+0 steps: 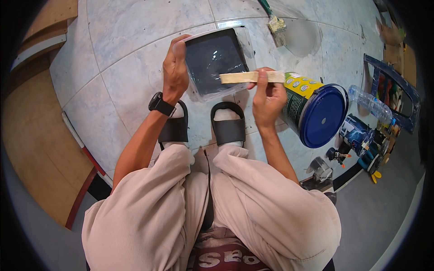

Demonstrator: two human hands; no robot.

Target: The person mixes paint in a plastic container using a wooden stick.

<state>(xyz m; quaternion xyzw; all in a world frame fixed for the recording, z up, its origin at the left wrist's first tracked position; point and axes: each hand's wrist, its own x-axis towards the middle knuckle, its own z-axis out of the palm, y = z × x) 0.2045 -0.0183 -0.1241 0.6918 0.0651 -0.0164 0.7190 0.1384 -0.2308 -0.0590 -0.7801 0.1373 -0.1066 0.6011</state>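
Landmark: one clear plastic tub [247,45]. Up and right of it, one green-handled paintbrush [277,30], bristles caked pale; farther right, one clear bottle [370,103]; just below it, worn dark slippers [228,130]. Under the tub, pale bluish tiles [122,67], speckled; far left of it, a wood-coloured panel [45,149]. Tub contents: glossy dark-grey material [208,58]. Right of tub: yellow-and-green bucket [294,106], blue lid [323,116] on. Left hand [176,72] clamped on tub's left side; right hand [267,97] gripping a flat pale stick [237,78], end over tub, contact uncertain.

Head-worn view, steeply downward
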